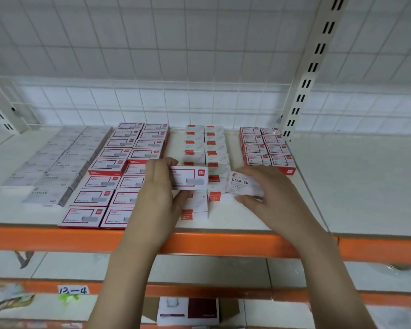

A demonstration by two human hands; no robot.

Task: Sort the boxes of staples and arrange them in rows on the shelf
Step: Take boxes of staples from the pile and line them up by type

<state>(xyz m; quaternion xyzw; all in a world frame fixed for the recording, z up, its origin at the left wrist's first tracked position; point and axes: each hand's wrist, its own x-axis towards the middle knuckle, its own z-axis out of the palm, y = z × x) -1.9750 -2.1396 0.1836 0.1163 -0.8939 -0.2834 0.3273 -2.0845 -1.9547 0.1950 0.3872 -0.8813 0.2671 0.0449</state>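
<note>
Both hands hold boxes (188, 178) above orange-labelled rows (201, 148).

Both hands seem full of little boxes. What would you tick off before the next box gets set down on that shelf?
1. Left hand holds the red-bordered white staple box firmly: ok.
2. Right hand holds the white box printed STAPLES: ok.
3. Matching stack for the red-bordered box, the red-bordered rows at left: ok.
4. Matching stack for the STAPLES box, grey rows at far left: cannot tell.
5. Bare space on the white shelf board: ok.
</note>
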